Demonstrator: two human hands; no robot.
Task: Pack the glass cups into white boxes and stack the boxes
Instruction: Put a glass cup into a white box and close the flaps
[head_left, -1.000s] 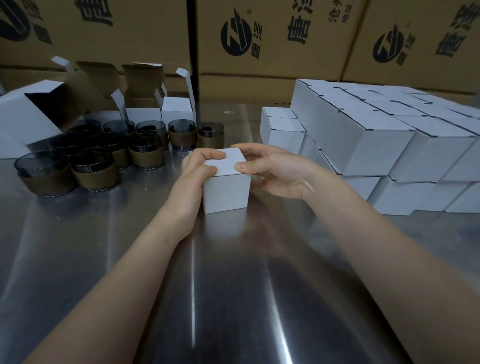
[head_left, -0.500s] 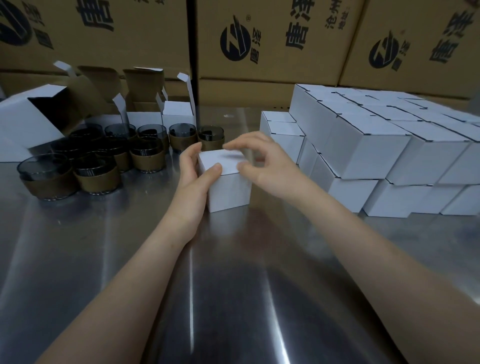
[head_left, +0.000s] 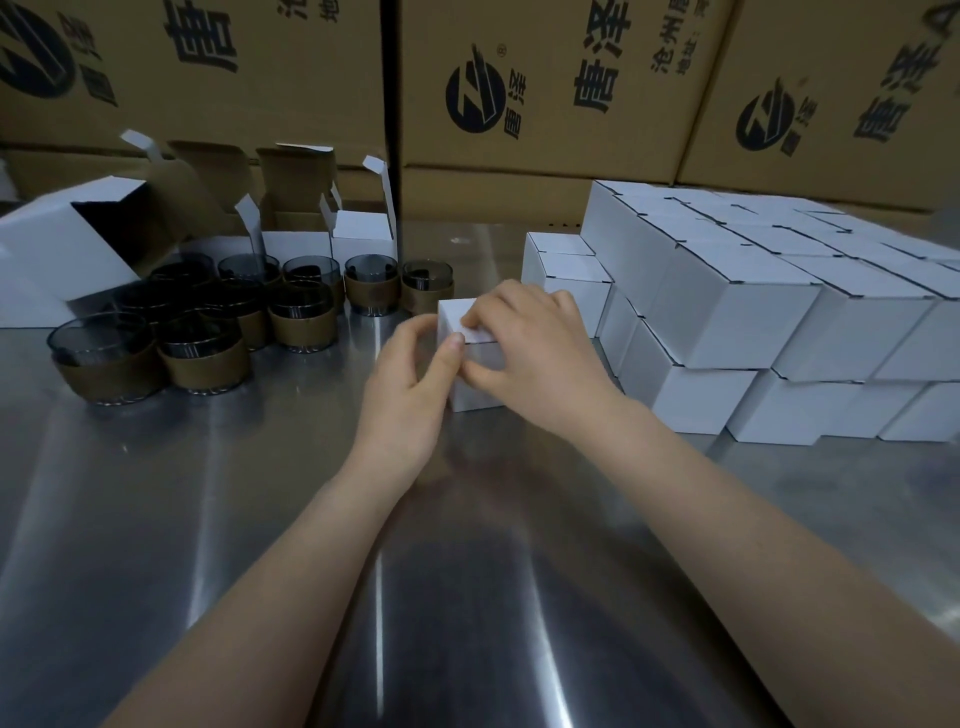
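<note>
Now my left hand (head_left: 410, 384) and right hand (head_left: 530, 343) both clasp the small white cardboard box (head_left: 480, 379) on the steel table (head_left: 260, 519); the stacked white boxes (head_left: 753, 322) lie just rightward, nearer my right hand.

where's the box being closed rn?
Head view, centre: the small white box sits on the steel table between both hands, just right of the glass cups and left of the stacked white boxes.
</note>
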